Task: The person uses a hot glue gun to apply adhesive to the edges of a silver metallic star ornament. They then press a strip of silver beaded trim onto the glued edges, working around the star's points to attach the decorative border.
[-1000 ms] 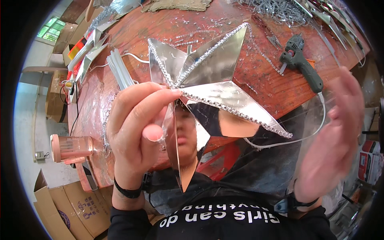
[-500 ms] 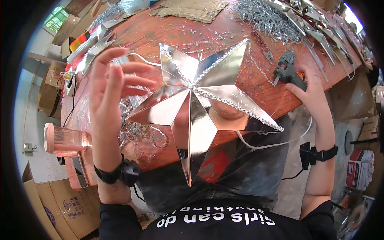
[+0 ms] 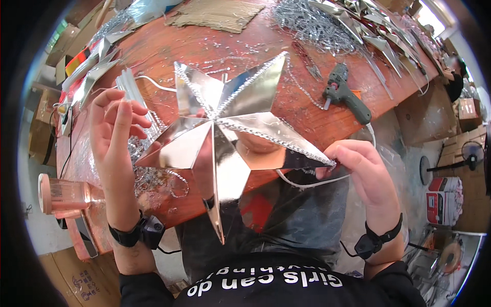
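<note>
A mirror-like silver star (image 3: 232, 174) with folded points lies partly on the table and juts over its near edge towards me. Sparkling silver bead trim (image 3: 271, 135) runs along the ridges of three of its points. At the tip of the right point, my right hand (image 3: 358, 166) pinches the star between thumb and fingers. My left hand (image 3: 115, 130) hovers left of the star, fingers loosely bent and apart, with nothing in them. A dark green glue gun (image 3: 345, 94) rests on the table beyond my right hand, its white cord trailing off the edge.
Pliers (image 3: 307, 60) and a heap of silver bead trim (image 3: 309, 28) lie farther back. Clear glue sticks (image 3: 135, 97) sit behind my left hand. A lidded pink cup (image 3: 66, 194) is at the left edge. Stacked silver stars (image 3: 376, 36) fill the far right; flattened cardboard (image 3: 215, 15) lies at the back.
My right hand has let go of the glue gun and come down to pinch the star's right tip. My left hand's fingers have drawn back from the star. The whole view has shifted.
</note>
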`<state>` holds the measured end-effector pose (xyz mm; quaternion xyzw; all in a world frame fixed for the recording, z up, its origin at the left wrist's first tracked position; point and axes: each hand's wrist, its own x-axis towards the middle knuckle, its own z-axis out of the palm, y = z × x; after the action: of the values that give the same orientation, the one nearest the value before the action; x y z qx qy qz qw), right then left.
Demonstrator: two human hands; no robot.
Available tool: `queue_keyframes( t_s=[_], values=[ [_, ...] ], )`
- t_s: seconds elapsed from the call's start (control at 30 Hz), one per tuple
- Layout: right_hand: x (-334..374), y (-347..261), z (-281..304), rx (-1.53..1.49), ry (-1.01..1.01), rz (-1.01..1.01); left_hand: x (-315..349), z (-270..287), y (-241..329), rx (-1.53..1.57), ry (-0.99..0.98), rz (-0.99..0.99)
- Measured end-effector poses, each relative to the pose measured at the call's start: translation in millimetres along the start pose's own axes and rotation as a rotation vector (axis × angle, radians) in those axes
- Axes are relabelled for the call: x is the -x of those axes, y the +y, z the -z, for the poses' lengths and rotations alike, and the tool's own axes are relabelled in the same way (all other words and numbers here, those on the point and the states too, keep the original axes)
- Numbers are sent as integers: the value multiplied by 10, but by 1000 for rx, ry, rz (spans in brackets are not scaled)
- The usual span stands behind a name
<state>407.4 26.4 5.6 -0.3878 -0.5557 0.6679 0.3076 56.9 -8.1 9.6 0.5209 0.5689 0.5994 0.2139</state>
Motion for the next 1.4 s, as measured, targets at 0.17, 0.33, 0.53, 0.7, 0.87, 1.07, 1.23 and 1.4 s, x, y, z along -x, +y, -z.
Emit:
queue_keyframes(
  t_s=[0.17,0.33,0.53,0.7,0.87,1.07,1.23,1.4],
  values=[
    [60,-33,23,-74,-24,-119,13,-38,-24,-32,-17,19],
    [80,-8,-36,-84,24,-109,8,-28,-61,-51,-38,6],
    [113,16,-115,137,90,-15,28,-69,-75,-77,-85,20],
    [158,42,-167,284,156,57,47,-84,-46,-58,-122,39],
    [163,80,-201,103,172,58,54,-124,-50,-39,-128,33],
    [158,104,-183,-88,147,69,62,-114,-52,-72,-145,17],
    [145,147,-185,138,152,140,70,-136,-53,-73,-139,35],
    [103,180,-229,265,194,190,80,-143,-51,-72,-135,38]
  ],
)
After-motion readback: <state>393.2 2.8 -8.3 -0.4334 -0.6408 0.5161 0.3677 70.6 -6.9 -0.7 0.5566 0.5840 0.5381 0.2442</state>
